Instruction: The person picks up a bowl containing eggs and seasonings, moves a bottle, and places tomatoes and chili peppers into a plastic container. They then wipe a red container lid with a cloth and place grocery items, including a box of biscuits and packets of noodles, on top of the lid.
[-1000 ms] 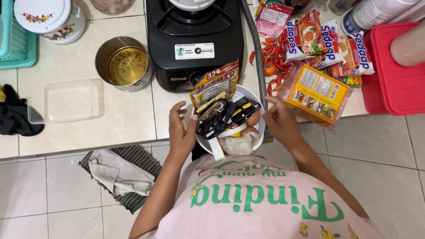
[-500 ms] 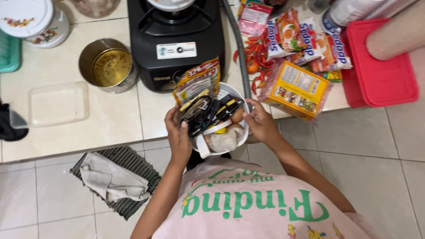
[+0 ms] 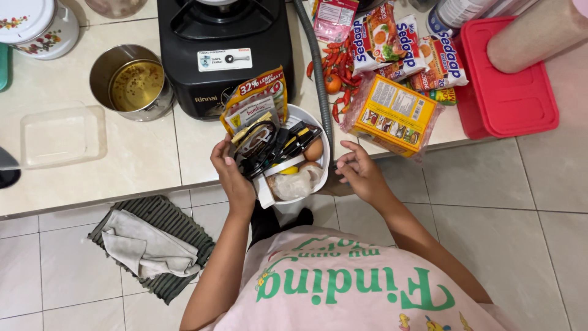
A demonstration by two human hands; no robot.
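White plastic bowl sits at the counter edge, full of packets and eggs (fragile, top-heavy). I see my left hand clamped on its rim; my right hand is beside it, fingers spread. I judge both sides need support.

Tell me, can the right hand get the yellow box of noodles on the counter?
Probably yes: the right hand is open beside the yellow box, and nothing lies between them.

A white bowl crammed with eggs and sachets overhangs the counter edge.
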